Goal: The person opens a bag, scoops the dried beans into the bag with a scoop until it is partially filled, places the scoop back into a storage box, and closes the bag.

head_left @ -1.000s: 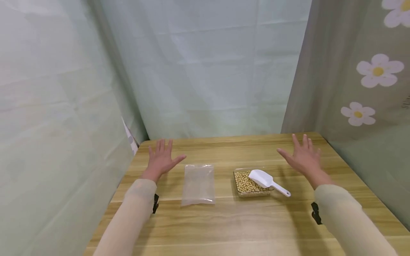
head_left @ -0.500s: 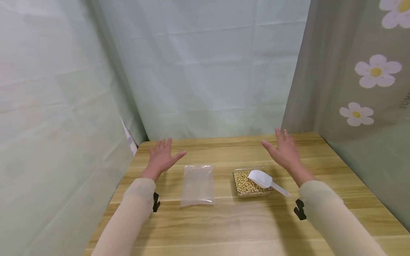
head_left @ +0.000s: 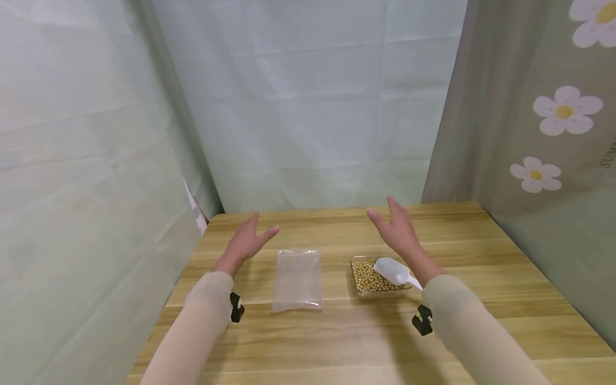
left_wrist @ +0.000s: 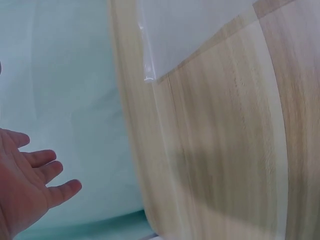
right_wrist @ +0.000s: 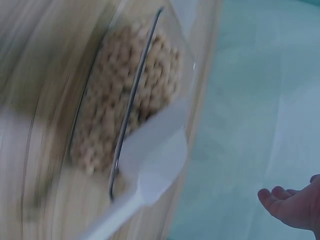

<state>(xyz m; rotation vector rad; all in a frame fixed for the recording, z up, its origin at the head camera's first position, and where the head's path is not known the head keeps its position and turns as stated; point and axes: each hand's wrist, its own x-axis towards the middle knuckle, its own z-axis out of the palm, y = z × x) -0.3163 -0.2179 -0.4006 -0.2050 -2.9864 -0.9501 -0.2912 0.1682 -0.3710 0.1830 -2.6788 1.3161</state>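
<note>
Scoop (head_left: 392, 271) lies near the right hand (head_left: 398, 232), bag (head_left: 297, 280) near the left hand (head_left: 244, 240), fingers loosely extended.

Motion blur smears the right wrist view's beans (right_wrist: 106, 95).

Person's sleeves (head_left: 185, 331) long, pale cream. Small black device (head_left: 422, 321), yellow-flecked, beside each cuff (head_left: 447, 293), inner side.

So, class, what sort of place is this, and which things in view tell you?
Probably a small screened-off work corner: pale green cloth hangs behind a wooden table, and flower-printed cloth hangs along the right side. The room beyond isn't visible.
</note>
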